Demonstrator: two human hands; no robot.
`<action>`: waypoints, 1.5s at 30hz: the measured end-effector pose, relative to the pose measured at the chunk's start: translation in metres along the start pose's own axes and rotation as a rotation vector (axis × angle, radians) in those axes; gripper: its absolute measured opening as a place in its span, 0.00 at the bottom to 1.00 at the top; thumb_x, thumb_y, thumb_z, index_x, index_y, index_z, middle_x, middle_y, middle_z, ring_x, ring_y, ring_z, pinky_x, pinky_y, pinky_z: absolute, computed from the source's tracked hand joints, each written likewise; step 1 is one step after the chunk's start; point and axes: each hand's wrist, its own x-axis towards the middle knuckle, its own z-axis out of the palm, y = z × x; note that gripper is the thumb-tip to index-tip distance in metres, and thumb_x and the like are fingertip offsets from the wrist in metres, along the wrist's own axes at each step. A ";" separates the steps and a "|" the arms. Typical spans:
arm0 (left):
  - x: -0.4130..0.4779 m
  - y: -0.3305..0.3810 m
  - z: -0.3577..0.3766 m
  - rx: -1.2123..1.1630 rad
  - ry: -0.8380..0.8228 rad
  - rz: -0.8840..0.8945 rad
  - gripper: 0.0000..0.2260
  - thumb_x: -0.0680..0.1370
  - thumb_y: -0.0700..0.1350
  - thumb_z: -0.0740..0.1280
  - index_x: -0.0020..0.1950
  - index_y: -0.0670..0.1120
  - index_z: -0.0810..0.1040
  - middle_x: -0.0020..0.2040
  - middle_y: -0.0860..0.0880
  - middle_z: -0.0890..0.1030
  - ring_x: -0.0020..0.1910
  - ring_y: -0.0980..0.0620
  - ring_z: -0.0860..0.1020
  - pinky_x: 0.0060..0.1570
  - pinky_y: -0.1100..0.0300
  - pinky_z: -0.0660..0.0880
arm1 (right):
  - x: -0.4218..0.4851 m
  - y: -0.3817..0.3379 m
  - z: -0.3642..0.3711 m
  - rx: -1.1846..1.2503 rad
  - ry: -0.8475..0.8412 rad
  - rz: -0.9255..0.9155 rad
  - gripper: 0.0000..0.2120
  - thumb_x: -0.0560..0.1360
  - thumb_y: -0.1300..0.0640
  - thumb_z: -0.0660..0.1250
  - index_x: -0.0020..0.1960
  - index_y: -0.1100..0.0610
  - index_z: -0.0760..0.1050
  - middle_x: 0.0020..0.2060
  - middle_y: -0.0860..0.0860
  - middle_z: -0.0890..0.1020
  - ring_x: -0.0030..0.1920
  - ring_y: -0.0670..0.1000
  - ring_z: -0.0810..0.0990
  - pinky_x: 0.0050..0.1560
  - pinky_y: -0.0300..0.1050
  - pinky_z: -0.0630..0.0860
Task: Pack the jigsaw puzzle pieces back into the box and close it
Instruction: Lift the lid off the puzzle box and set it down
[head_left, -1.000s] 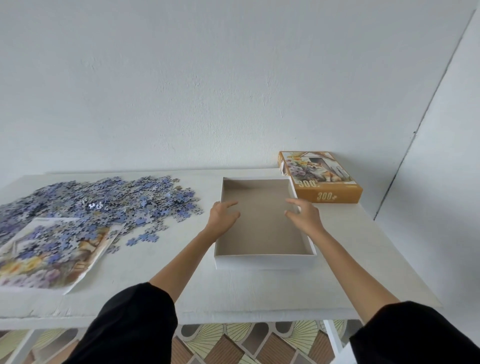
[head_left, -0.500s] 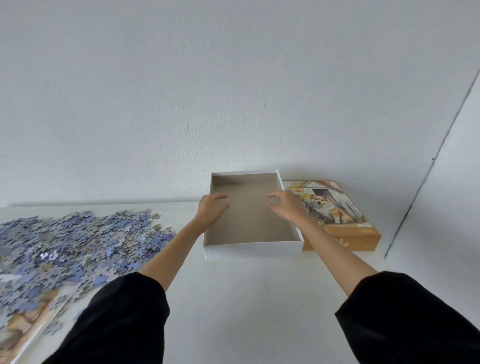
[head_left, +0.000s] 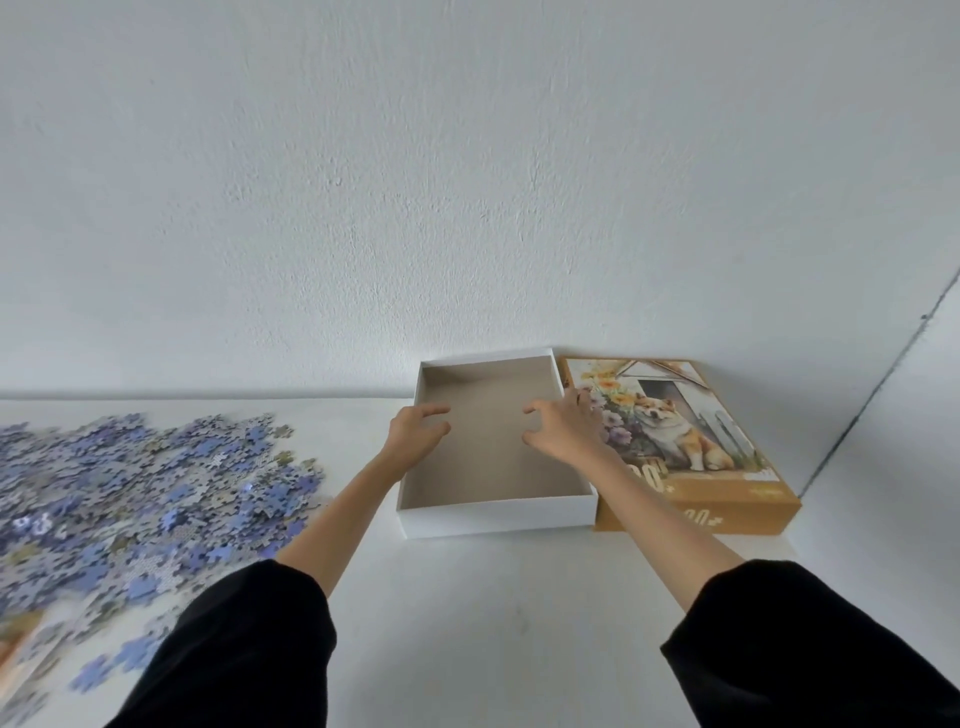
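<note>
Left hand (head_left: 415, 436) and right hand (head_left: 563, 431) each grip a side wall of the empty box base (head_left: 498, 514); the puzzle pieces (head_left: 156, 478) lie leftward on the counter (head_left: 493, 623), nearer the left hand.

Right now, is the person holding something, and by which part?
The box, by its two side walls: the left hand grips the left wall and the right hand the right wall, fingers curled over the rims.
</note>
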 end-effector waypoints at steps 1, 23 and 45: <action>0.001 -0.001 0.000 -0.003 0.003 -0.002 0.16 0.77 0.41 0.63 0.65 0.46 0.74 0.68 0.45 0.71 0.69 0.48 0.66 0.65 0.61 0.62 | -0.001 -0.001 0.001 -0.005 0.004 -0.003 0.22 0.74 0.51 0.63 0.68 0.49 0.67 0.68 0.62 0.61 0.70 0.63 0.53 0.66 0.56 0.56; 0.000 0.005 -0.033 0.152 0.170 0.215 0.15 0.75 0.38 0.66 0.62 0.43 0.76 0.64 0.41 0.73 0.65 0.48 0.68 0.57 0.70 0.59 | 0.000 -0.021 -0.007 0.192 0.179 -0.235 0.18 0.74 0.57 0.64 0.64 0.53 0.72 0.62 0.54 0.70 0.65 0.55 0.64 0.62 0.45 0.63; -0.180 -0.147 -0.272 0.273 0.575 -0.120 0.13 0.77 0.39 0.65 0.61 0.44 0.75 0.66 0.41 0.71 0.67 0.44 0.67 0.66 0.51 0.64 | -0.073 -0.338 0.083 0.345 -0.073 -0.780 0.19 0.74 0.57 0.65 0.65 0.53 0.71 0.63 0.57 0.72 0.65 0.58 0.65 0.63 0.50 0.63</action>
